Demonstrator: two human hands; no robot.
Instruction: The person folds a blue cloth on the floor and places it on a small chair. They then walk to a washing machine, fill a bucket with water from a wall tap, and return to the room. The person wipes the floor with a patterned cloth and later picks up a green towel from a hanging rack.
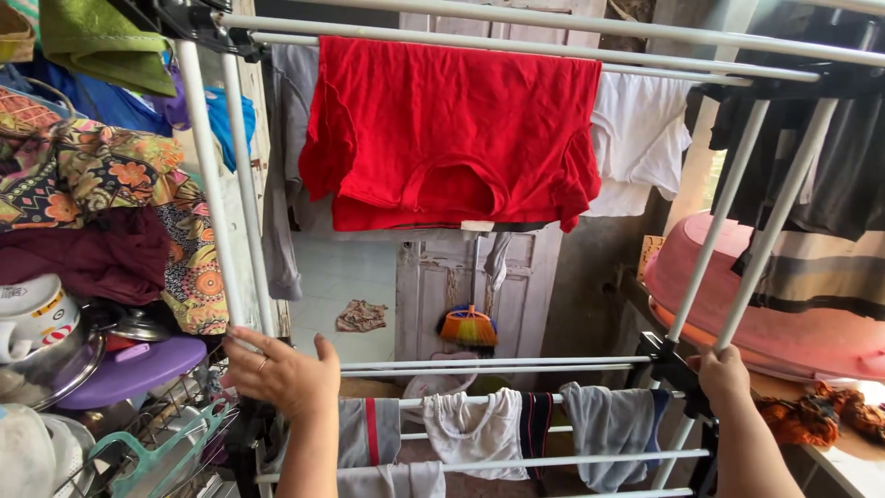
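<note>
A white metal drying rack [516, 364] fills the view. My left hand [281, 371] grips the rack's left upright where it meets a lower rail. My right hand [725, 373] grips the black joint at the foot of the right uprights. A red T-shirt [452, 129] hangs folded over the top rails, and a white garment [641, 138] hangs to its right. On the lower rails hang a grey cloth with a red stripe [367, 432], a white garment [470, 429] and a grey-blue garment [610, 426].
Patterned and maroon cloths [101, 203] hang at the left above a dish rack [138, 433] with bowls and a purple lid [138, 369]. A pink tub [774, 314] lies upturned at the right. Dark clothes [830, 184] hang at top right. Behind stand a white door [461, 286] and a broom [468, 325].
</note>
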